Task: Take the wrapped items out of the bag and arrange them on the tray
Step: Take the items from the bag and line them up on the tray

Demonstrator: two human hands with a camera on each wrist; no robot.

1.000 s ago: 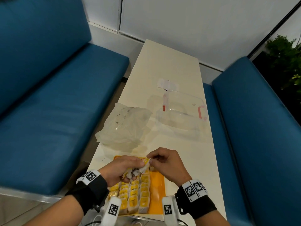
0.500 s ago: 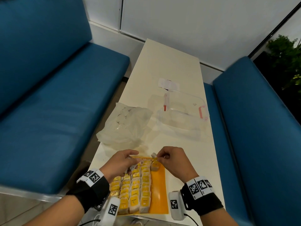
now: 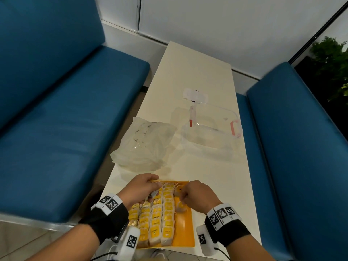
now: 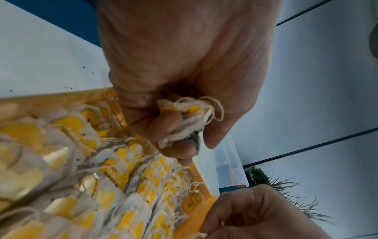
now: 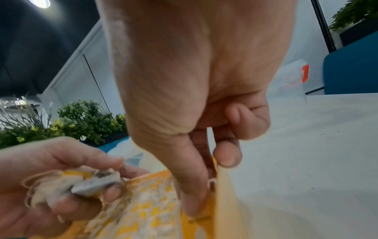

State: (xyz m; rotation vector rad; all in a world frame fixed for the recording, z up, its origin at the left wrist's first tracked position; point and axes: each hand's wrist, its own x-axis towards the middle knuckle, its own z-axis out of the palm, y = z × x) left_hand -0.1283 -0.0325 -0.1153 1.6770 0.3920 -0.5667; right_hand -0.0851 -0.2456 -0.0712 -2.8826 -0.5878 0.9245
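Note:
An orange tray [image 3: 185, 228] lies at the table's near edge, with rows of yellow-tagged tea bags [image 3: 156, 219] filling its left and middle. My left hand [image 3: 155, 189] hovers over the tray's far left corner. It grips a small bunch of tea bags [image 4: 184, 119] with tangled strings, also seen as the bunch [image 5: 81, 184] in the right wrist view. My right hand [image 3: 184, 197] is over the tray's right strip, thumb and fingertips pinched together low at the tray. A single tea bag [image 3: 180, 209] lies just below it, its string running up to those fingers.
A crumpled clear plastic bag [image 3: 145, 142] lies beyond the tray on the left. To its right stands a clear container [image 3: 212, 129] with red latches. Blue benches [image 3: 66, 119] flank the narrow white table [image 3: 197, 72] on both sides.
My right hand took a tea bag from the bunch, carried it to the tray's far right, then drew nearer along the right strip. The left hand stays, holding the bunch.

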